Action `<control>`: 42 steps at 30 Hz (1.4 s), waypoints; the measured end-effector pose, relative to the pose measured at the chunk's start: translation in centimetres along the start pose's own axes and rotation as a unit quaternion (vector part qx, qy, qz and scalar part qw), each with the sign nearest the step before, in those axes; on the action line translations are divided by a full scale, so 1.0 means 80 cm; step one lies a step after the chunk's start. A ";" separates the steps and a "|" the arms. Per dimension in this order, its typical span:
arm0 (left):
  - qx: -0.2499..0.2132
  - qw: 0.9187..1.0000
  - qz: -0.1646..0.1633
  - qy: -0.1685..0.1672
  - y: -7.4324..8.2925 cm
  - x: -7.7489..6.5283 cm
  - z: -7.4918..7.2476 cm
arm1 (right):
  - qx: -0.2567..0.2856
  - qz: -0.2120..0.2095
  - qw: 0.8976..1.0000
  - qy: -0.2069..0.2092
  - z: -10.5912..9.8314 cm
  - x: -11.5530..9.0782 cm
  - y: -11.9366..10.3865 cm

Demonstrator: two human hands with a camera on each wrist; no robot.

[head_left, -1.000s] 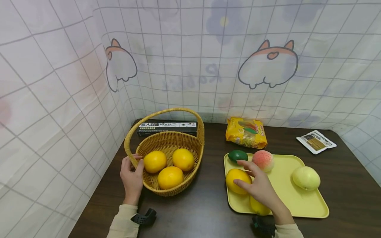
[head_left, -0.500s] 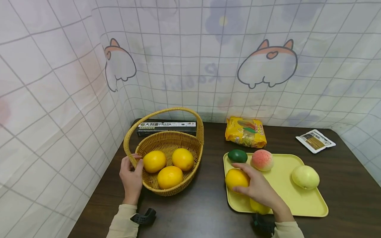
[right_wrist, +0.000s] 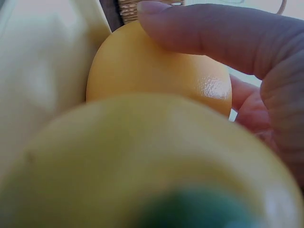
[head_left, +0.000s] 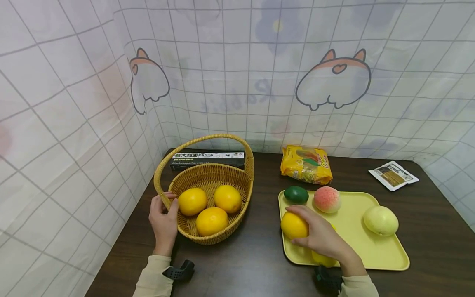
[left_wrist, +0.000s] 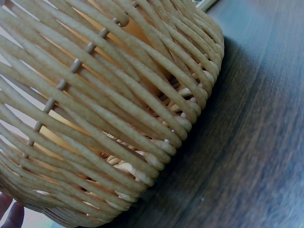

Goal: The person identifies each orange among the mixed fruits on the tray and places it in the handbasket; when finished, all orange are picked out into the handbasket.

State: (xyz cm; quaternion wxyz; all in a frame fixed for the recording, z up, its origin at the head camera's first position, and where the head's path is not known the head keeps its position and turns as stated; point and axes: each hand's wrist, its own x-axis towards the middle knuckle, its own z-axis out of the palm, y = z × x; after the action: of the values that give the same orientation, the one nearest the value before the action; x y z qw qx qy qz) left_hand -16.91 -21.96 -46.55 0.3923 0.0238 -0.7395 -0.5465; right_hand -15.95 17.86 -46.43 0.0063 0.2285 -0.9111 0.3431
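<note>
My left hand [head_left: 163, 222] grips the wicker basket [head_left: 226, 237] at its left rim, where the arched handle joins. Three yellow lemons [head_left: 212, 221] lie inside it. My right hand [head_left: 322, 234] holds another lemon [head_left: 294, 225] at the left side of the yellow tray [head_left: 365, 247]. In the right wrist view the thumb lies across this lemon [right_wrist: 152, 71], with fingers behind it. A second yellow fruit [head_left: 323, 259] sits under the right hand, partly hidden; up close this fruit [right_wrist: 128, 142] shows a green patch. Basket weave [left_wrist: 109, 95] fills most of the left wrist view.
On the tray are a dark green fruit [head_left: 296, 194], a peach [head_left: 327, 199] and a pale green fruit [head_left: 380, 220]. Behind stand a black pasta box [head_left: 208, 159], a yellow food packet [head_left: 306, 165] and a white sachet [head_left: 393, 175]. A patterned curtain [head_left: 237, 82] borders the table.
The right hand has closed around the lemon on the tray, its fingers and thumb coming in against it. The left hand and basket stay in place.
</note>
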 end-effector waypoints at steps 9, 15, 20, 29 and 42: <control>-0.001 1.000 -0.008 -0.004 0.000 0.001 0.000 | 0.010 0.009 1.000 0.018 0.000 0.002 0.000; -0.002 1.000 -0.005 -0.003 0.000 0.001 -0.001 | 0.019 0.005 0.999 0.033 0.000 0.004 -0.005; -0.001 1.000 0.000 -0.001 0.002 0.001 -0.001 | 0.038 0.018 0.998 0.050 0.000 0.003 -0.006; 0.001 1.000 -0.001 0.001 0.004 0.001 -0.001 | 0.070 0.005 0.991 0.112 -0.001 0.002 -0.008; -0.001 1.000 -0.006 -0.003 0.002 0.002 -0.001 | 0.148 -0.011 0.976 0.158 0.000 0.008 -0.007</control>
State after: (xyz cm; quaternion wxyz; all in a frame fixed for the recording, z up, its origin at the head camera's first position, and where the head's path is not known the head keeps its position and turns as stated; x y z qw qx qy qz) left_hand -16.89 -22.01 -46.34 0.3868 0.0262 -0.7398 -0.5498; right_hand -16.31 17.22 -46.01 0.1200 0.1797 -0.8352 0.5057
